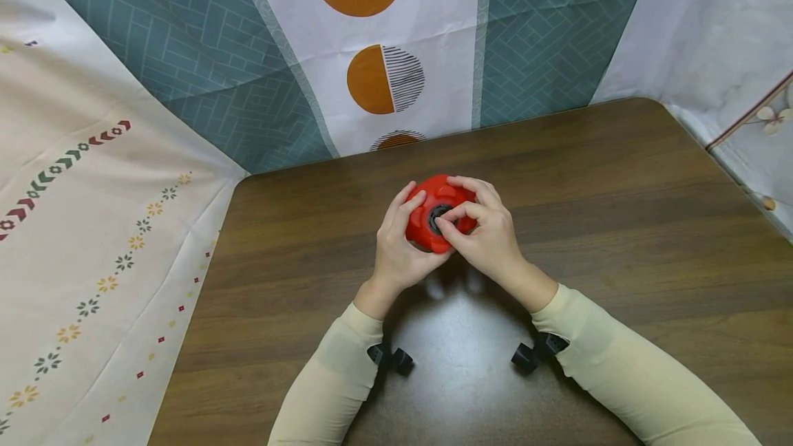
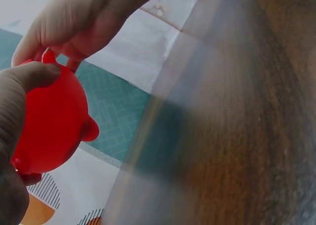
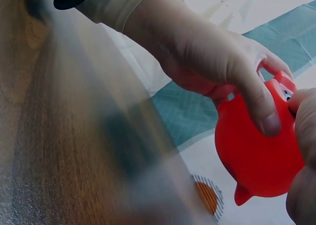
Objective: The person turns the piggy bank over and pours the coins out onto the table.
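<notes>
A rounded red piggy bank (image 1: 418,224) is held above the table, its black plug (image 1: 438,211) turned up toward the head view. My left hand (image 1: 400,245) grips the bank from the left side, fingers and thumb curled round it. With thumb and index finger, my right hand (image 1: 493,234) pinches at the plug, while its other fingers touch the bank's far right side. Small red nubs stick out from the smooth bank (image 2: 52,123) in the left wrist view. Fingers partly cover the bank (image 3: 254,153) in the right wrist view.
The brown wooden table (image 1: 297,260) lies beneath both hands. A patterned teal and white cloth (image 1: 539,40) hangs along its back edge, with a cream cloth (image 1: 80,226) on the left and a pale cloth (image 1: 719,26) on the right.
</notes>
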Demonstrator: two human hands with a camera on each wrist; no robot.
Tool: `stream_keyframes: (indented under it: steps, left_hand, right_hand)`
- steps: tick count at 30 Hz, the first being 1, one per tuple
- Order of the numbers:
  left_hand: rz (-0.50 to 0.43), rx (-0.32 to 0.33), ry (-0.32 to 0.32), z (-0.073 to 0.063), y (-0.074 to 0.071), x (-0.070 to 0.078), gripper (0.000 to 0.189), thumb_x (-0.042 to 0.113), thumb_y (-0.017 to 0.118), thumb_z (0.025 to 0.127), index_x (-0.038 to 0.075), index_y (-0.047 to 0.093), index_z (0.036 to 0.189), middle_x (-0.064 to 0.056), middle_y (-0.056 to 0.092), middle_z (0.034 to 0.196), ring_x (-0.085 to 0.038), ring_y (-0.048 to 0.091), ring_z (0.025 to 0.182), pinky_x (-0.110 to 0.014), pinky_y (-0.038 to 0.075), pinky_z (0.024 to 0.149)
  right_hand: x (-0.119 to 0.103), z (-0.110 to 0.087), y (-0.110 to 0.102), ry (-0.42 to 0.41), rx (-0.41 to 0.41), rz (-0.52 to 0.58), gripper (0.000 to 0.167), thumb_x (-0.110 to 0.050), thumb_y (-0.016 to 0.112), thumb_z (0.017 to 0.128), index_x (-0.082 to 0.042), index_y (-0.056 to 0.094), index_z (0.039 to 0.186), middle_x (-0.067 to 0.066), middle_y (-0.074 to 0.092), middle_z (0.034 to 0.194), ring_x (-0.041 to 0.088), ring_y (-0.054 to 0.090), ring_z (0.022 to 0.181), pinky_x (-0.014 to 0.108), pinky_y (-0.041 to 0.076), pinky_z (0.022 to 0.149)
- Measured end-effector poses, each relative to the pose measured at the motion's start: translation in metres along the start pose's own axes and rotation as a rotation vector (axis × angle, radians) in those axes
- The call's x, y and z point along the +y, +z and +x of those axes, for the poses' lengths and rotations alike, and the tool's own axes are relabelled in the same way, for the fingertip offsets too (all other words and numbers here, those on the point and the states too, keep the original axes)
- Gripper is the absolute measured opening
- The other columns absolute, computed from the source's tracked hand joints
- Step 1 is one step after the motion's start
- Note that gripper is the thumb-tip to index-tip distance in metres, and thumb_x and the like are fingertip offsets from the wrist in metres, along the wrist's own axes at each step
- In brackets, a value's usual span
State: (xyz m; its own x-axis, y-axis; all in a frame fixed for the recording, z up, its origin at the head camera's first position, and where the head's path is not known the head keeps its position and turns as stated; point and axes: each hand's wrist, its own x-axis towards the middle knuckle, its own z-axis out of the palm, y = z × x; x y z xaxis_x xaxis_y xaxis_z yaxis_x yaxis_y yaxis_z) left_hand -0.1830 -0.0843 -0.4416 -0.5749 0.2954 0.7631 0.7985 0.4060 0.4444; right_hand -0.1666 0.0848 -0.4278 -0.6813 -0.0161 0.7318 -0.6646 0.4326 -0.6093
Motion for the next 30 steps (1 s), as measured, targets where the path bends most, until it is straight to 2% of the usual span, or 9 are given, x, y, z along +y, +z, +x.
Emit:
stream_keyframes:
  steps: [9, 17, 30]
  left_hand:
    - [0.015, 0.000, 0.001, -0.0010, 0.0004, 0.0002, 0.079, 0.023, 0.086, 0.064, 0.005, 0.049, 0.131, -0.016, 0.045, 0.141, -0.029, 0.047, 0.128, -0.039, 0.048, 0.095]
    - [0.004, 0.004, 0.008, -0.0005, -0.0008, 0.0001, 0.078, 0.022, 0.086, 0.064, 0.004, 0.049, 0.131, -0.019, 0.046, 0.139, -0.029, 0.047, 0.128, -0.038, 0.048, 0.096]
    - [0.012, -0.022, 0.014, 0.0000, -0.0033, -0.0038, 0.077, 0.023, 0.086, 0.064, 0.005, 0.050, 0.130, -0.020, 0.046, 0.139, -0.028, 0.045, 0.130, -0.038, 0.047, 0.097]
  right_hand:
    - [-0.0039, 0.0001, 0.0016, 0.040, 0.022, -0.007, 0.008, -0.007, 0.080, 0.074, -0.007, 0.073, 0.071, 0.005, 0.059, 0.125, 0.024, 0.049, 0.117, 0.039, 0.052, 0.086]
    - [-0.0033, -0.0024, 0.0058, 0.024, 0.066, 0.008, 0.008, -0.006, 0.080, 0.074, -0.007, 0.073, 0.071, 0.007, 0.060, 0.123, 0.026, 0.050, 0.116, 0.041, 0.053, 0.083]
    - [-0.0035, -0.0037, 0.0035, 0.015, 0.047, 0.003, 0.005, -0.005, 0.079, 0.074, -0.006, 0.075, 0.076, 0.008, 0.058, 0.127, 0.026, 0.049, 0.118, 0.043, 0.053, 0.085]
